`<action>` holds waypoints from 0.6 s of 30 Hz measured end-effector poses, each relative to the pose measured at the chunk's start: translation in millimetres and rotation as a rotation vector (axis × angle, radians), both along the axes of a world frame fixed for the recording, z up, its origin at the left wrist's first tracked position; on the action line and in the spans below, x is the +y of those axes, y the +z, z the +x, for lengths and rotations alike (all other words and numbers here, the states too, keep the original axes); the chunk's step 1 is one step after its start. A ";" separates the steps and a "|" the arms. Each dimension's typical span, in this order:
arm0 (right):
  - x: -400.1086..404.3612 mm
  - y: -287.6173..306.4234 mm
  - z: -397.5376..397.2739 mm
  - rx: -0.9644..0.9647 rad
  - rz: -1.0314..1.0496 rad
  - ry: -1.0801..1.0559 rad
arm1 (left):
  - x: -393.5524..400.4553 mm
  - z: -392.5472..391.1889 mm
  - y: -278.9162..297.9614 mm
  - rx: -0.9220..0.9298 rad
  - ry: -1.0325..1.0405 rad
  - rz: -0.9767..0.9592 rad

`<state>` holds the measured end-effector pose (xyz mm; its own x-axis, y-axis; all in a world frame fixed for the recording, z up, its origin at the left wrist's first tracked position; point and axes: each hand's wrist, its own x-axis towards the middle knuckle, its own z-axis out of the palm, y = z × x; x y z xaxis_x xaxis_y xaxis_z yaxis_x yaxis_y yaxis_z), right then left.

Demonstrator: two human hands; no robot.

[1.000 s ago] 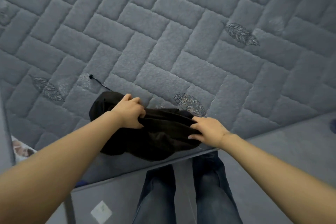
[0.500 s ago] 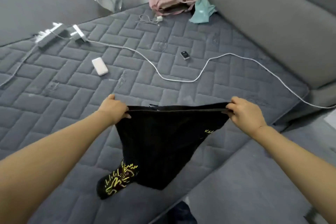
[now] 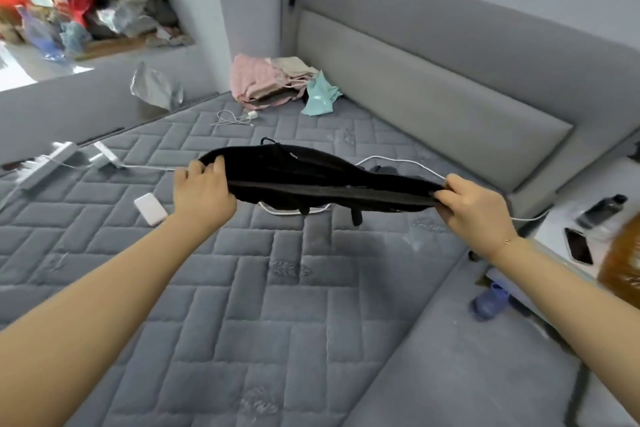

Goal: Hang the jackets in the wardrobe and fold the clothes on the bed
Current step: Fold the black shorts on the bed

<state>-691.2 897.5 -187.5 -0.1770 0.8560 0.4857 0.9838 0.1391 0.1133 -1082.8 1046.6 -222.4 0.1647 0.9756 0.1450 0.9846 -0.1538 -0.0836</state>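
Bed [image 3: 277,322] fills most of the view, grey quilted, w/ the black garment [image 3: 311,180] held stretched flat in the air above its middle, not touching it. Left hand [image 3: 202,192] pinches the left end, fingers curled over the edge; right hand [image 3: 479,208] pinches the right end btwn thumb and fingers.

Risks, biggest first: laying it down here prob. lands it on the white cable [image 3: 398,160] running under it, so the fold goes lumpy or drags the cable. Power bank [image 3: 150,209], near left, could also get caught under the cloth. Thin pinch grips may slip if shaken.

Pile of pink and teal clothes [image 3: 273,83], far by the headboard, not folded yet. No containers clearly visible; wardrobe not in view.
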 end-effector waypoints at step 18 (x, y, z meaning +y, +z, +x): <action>-205.9 -403.4 -365.0 -0.003 -0.852 0.473 | -246.5 -330.7 -370.2 0.083 0.335 -0.629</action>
<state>-1056.2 691.6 -590.9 -0.5931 0.7605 -0.2642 0.8051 0.5565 -0.2055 -1413.4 800.1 -592.6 -0.1718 0.8705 -0.4612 0.9816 0.1115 -0.1552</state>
